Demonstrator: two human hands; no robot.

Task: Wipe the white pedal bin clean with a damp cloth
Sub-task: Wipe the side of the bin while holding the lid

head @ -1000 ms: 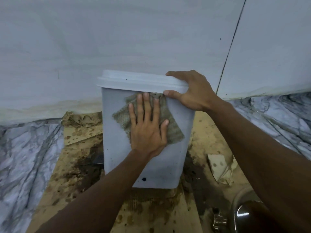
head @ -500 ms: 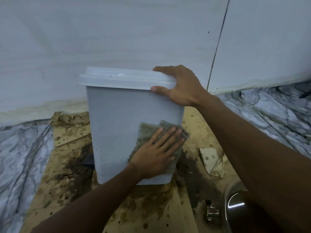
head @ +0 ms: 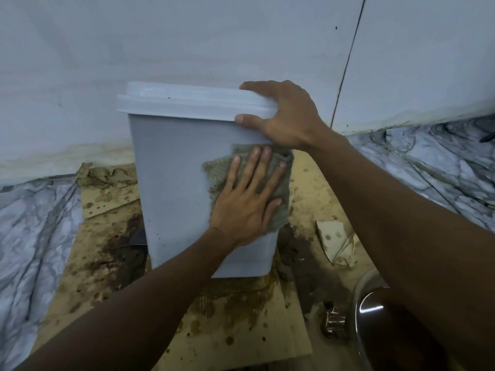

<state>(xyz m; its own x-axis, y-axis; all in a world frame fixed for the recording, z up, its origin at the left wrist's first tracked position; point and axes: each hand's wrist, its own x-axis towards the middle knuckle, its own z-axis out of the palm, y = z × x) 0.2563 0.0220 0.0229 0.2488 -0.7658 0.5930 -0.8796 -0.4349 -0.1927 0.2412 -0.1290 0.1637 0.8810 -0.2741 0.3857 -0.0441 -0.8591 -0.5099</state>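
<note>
The right hand point(head: 286, 116) is clamping the bin point(head: 174, 183) lid, steadying it. The left hand point(head: 246, 199), fingers spread flat, is pressing the cloth point(head: 278, 210), probably damp, against the front wall.

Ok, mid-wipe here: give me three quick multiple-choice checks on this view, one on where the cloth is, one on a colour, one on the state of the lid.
1. Where on the pedal bin is the cloth pressed?
A. On top of the lid
B. On the facing side, near its right edge, below the lid
C. On the floor beside the base

2. What colour is the cloth?
A. Bright blue
B. Red
C. Dull grey-green

3. What state is the lid in?
A. Shut, held at its right corner
B. Flipped fully open
C. Taken off and lying on the cardboard

Answers:
1 B: the left hand lies flat on the cloth against the side wall, just under the lid rim.
2 C: the weave showing around the fingers is a muddy grey-green.
3 A: the lid sits flush on the body, and the right hand grips its corner.
</note>
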